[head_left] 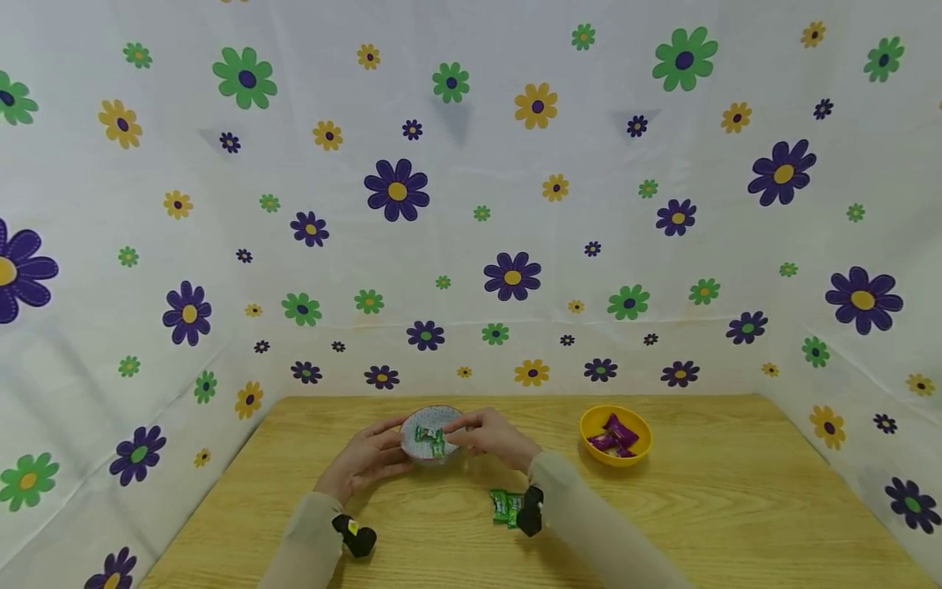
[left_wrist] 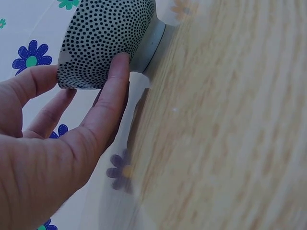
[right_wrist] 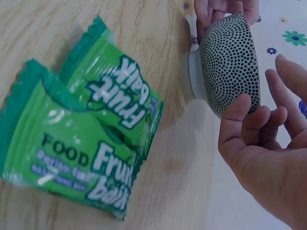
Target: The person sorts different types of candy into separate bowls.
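My left hand (head_left: 371, 458) cups the left side of a small dotted bowl (left_wrist: 103, 43), which stands upright on the table. Its thumb lies against the bowl's outer wall and its fingers are at the rim. Green-wrapped candies (head_left: 436, 446) lie inside the bowl. Over the bowl's right rim reaches my right hand (head_left: 495, 438), index finger pointing at the candies; whether it touches them cannot be told. In the right wrist view its fingers are loosely bent, with nothing visible between them. Two green candy packets (right_wrist: 86, 129) lie on the table near the right wrist.
A yellow bowl (head_left: 616, 460) with purple-wrapped candies (head_left: 616, 433) stands to the right on the wooden table (head_left: 706, 507). White flower-patterned cloth (head_left: 471, 237) rises behind the table and along both sides. Each wrist carries a black device (head_left: 356, 536).
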A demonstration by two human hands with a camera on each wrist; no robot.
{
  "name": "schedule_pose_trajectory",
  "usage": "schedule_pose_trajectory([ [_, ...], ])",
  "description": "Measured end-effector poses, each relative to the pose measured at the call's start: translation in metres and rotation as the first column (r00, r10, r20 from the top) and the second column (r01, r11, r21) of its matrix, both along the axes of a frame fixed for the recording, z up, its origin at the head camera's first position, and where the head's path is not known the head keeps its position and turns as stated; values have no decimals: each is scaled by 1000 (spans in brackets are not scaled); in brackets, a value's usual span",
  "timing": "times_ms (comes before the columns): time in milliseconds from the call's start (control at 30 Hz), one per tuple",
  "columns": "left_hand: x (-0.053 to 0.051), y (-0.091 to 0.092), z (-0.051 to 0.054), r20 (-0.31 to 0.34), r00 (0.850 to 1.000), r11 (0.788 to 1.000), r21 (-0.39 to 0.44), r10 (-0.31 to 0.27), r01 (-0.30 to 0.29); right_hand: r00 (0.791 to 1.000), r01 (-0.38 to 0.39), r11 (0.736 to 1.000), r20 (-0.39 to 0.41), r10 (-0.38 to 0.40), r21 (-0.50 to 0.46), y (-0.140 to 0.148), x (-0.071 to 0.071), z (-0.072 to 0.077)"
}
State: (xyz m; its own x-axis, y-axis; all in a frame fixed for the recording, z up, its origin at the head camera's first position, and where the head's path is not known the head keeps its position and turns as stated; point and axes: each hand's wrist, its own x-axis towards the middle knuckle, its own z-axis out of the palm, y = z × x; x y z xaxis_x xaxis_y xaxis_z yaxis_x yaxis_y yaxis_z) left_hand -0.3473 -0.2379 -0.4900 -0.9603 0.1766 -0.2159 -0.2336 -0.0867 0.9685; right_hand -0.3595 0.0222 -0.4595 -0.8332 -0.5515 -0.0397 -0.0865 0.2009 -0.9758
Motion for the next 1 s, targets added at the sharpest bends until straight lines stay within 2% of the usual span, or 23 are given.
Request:
schedule_pose_trajectory([
  [267,0,0,2,17,1000,1000,-11,19,-19,998,-62,998,-12,62,-10,9,-5,0],
  [600,1,1,0,9,1000,1000,-13,10,-10,990,-142,990,4,142,-6,23,-6,-6],
  [833,2,3,1,15,999,999,-23,30,-30,969,-249,968,9,248,33,41,-10,-13],
  [1000,2,4,3,11,1000,1000,-11,10,-10,963,-268,959,25,267,94,57,-12,-15],
])
